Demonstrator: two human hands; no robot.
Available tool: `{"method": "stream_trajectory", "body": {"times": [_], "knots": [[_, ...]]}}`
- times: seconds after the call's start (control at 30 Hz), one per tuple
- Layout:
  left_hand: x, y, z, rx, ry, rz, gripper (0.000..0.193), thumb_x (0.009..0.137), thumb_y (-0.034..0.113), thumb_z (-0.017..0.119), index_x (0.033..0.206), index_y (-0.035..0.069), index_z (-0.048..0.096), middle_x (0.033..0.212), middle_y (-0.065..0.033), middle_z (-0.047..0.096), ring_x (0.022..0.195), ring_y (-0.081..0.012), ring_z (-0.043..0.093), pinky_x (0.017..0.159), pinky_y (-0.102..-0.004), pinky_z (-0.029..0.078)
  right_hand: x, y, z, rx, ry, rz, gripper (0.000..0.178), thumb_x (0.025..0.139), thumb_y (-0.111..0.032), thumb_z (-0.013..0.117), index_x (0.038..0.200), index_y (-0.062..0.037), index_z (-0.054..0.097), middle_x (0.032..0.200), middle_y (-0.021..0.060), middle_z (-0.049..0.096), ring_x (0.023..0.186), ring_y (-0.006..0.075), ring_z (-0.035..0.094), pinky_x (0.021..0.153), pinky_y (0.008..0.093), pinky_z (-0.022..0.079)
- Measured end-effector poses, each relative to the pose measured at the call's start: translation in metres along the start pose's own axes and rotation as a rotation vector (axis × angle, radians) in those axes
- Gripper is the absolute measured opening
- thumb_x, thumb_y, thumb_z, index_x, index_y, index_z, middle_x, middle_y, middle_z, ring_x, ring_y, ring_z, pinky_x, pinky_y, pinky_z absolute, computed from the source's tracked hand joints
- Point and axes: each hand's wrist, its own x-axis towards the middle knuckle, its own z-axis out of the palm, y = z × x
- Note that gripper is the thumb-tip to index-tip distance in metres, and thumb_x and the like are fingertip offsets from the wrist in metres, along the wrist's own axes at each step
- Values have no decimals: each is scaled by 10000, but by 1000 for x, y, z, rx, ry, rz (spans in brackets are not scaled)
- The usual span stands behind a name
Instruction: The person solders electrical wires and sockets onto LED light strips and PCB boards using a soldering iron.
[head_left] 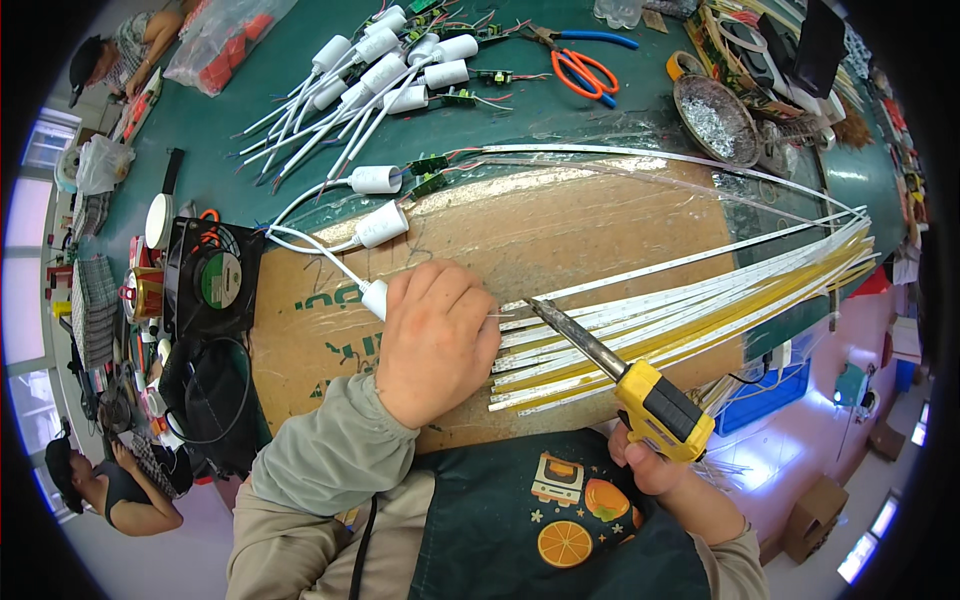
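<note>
My left hand (438, 335) is closed, knuckles up, around a white cylindrical cap (374, 298) with a white cable. Most of what lies under its fingers is hidden. A thin wire runs from those fingers to the near ends of the LED strips (620, 325), which are white and yellow and fanned out to the right. In my right hand (645, 460) is a yellow and black soldering iron (662, 405). Its tip meets the end of one strip beside the left fingers. Two white caps (383, 225) with small green circuit boards (428, 184) lie beyond, wired to strips.
A worn cardboard sheet (300, 350) covers the green table (215, 130). Several capped cables (380, 75) are piled at the back, near cutting pliers (582, 75). A black fan (212, 278) stands left; a dish of metal bits (716, 118) sits back right. Two people are at the left.
</note>
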Motion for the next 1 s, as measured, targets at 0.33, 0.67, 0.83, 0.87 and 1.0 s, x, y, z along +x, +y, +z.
{"method": "stream_trajectory", "body": {"times": [0.33,0.67,0.83,0.87,1.0], "knots": [[0,1,0,0,-1,-10,123,697,35,694,796,74,633,907,-62,608,943,-280,573,820,-402,401,-2,-6,-8,-86,-13,18,209,944,-263,621,869,-70,594,759,32,546,697,178,531,632,324,440],[-1,1,0,10,1,-11,128,698,38,693,803,78,635,910,-59,608,947,-284,574,834,-408,404,3,-8,-12,-94,-14,4,194,945,-262,630,891,-77,611,770,29,558,720,185,547,656,323,454],[-2,2,0,15,-3,-14,120,702,44,691,802,80,635,912,-58,610,952,-284,575,840,-407,407,0,-4,-9,-78,1,27,167,933,-238,645,877,-82,619,769,27,572,712,182,567,641,323,457],[-2,2,0,16,-2,-12,120,702,44,691,802,80,635,912,-58,610,952,-284,575,840,-407,407,-1,-3,-8,-78,2,25,167,933,-238,645,877,-82,619,769,27,572,712,182,567,641,323,457],[-2,1,0,3,-1,-19,116,707,49,695,803,80,638,913,-61,611,959,-285,575,850,-407,406,-4,12,-11,-213,7,-107,218,933,-211,633,1048,-38,566,731,38,558,649,161,546,581,307,457]]}}
